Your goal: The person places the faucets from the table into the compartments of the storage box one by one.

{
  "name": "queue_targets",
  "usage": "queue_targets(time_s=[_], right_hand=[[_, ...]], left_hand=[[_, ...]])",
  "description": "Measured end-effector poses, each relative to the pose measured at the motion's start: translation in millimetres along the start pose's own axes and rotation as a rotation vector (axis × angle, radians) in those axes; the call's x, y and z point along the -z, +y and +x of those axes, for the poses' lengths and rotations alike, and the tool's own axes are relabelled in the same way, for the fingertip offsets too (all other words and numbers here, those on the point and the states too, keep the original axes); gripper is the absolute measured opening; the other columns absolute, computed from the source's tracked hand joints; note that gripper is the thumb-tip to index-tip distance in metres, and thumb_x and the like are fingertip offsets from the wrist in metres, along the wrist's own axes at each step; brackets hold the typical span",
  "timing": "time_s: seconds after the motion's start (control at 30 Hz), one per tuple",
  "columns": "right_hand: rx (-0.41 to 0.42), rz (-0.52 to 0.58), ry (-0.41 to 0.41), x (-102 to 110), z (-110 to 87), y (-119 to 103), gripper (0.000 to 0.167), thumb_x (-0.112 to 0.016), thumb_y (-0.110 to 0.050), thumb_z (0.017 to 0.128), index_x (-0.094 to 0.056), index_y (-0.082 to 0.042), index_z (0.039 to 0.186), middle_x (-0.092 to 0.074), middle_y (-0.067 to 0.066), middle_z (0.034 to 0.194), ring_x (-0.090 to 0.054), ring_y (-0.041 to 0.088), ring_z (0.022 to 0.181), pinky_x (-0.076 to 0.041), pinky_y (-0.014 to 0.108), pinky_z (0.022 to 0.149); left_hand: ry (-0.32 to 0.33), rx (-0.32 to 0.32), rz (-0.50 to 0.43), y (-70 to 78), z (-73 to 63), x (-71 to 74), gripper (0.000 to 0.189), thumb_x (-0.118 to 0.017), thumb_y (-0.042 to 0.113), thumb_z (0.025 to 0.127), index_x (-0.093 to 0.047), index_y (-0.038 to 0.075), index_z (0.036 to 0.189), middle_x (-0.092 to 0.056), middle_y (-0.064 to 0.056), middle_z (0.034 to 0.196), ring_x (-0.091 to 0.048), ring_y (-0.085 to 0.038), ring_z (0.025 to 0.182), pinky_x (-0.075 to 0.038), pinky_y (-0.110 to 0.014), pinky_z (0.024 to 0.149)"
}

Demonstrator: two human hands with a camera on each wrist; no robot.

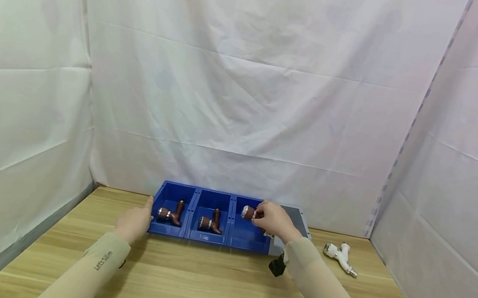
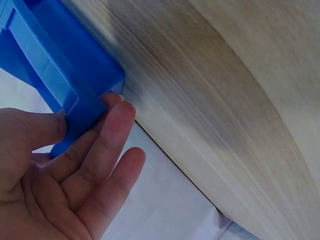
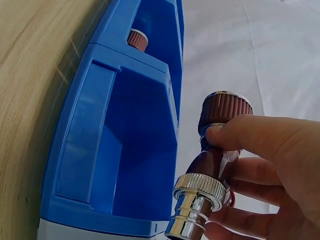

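Observation:
My right hand [image 1: 277, 220] holds a brown faucet [image 3: 225, 110] over the third blue bin [image 1: 250, 242]. Its ribbed knob stands up past my thumb, and its silver threaded spout end points down in the right wrist view. At the far left, my left hand [image 1: 133, 224] pinches the side wall of the first blue bin [image 2: 82, 107] between thumb and fingers. Inside that first bin lies a brown faucet [image 1: 176, 216], and another brown faucet [image 1: 214, 223] lies in the middle bin.
To the right of the blue bins stands a grey bin [image 1: 299, 218], partly behind my right hand. A white faucet [image 1: 343, 257] lies on the wooden table [image 1: 187, 282] at right. Near my right wrist is a small black object [image 1: 277, 266]. White cloth [image 1: 245, 95] hangs behind and on both sides.

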State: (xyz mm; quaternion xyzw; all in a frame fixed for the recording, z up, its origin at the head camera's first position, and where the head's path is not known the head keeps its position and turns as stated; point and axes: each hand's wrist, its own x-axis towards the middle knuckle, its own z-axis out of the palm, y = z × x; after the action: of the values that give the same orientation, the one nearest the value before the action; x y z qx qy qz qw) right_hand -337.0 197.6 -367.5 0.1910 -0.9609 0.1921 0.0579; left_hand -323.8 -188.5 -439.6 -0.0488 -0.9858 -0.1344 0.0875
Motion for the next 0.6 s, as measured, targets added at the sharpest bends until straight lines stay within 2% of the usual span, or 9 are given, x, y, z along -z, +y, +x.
queue_targets(time_s=[0.13,0.33,0.6], right_hand=[[-0.005,0.004,0.003,-1,3.2,0,0.015,-0.071,-0.015,0.087,-0.066,-0.017,0.073,-0.059,0.003,0.101,-0.055,0.012,0.062,-0.047,0.032,0.061],[-0.014,0.029,-0.002,-1,9.0,-2,0.013,-0.071,-0.016,0.088,-0.066,-0.015,0.076,-0.059,0.001,0.087,-0.056,0.014,0.057,-0.047,0.032,0.059],[-0.020,0.059,-0.010,-2,13.9,-2,0.013,-0.071,-0.015,0.088,-0.067,-0.014,0.075,-0.058,0.000,0.082,-0.056,0.015,0.056,-0.047,0.032,0.056]], left_hand=[[0.004,-0.003,-0.002,-0.1,-0.1,-0.1,0.064,-0.056,0.015,0.099,-0.023,-0.010,0.148,-0.066,-0.026,0.093,-0.057,-0.028,0.061,-0.047,-0.040,0.049],[0.002,0.000,0.001,0.1,0.2,0.6,0.065,-0.055,0.016,0.099,-0.022,-0.009,0.148,-0.066,-0.028,0.099,-0.061,-0.032,0.067,-0.048,-0.042,0.052],[0.002,0.001,0.006,2.1,-1.0,2.2,0.064,-0.056,0.016,0.098,-0.024,-0.010,0.148,-0.066,-0.025,0.090,-0.056,-0.028,0.060,-0.047,-0.040,0.050]])
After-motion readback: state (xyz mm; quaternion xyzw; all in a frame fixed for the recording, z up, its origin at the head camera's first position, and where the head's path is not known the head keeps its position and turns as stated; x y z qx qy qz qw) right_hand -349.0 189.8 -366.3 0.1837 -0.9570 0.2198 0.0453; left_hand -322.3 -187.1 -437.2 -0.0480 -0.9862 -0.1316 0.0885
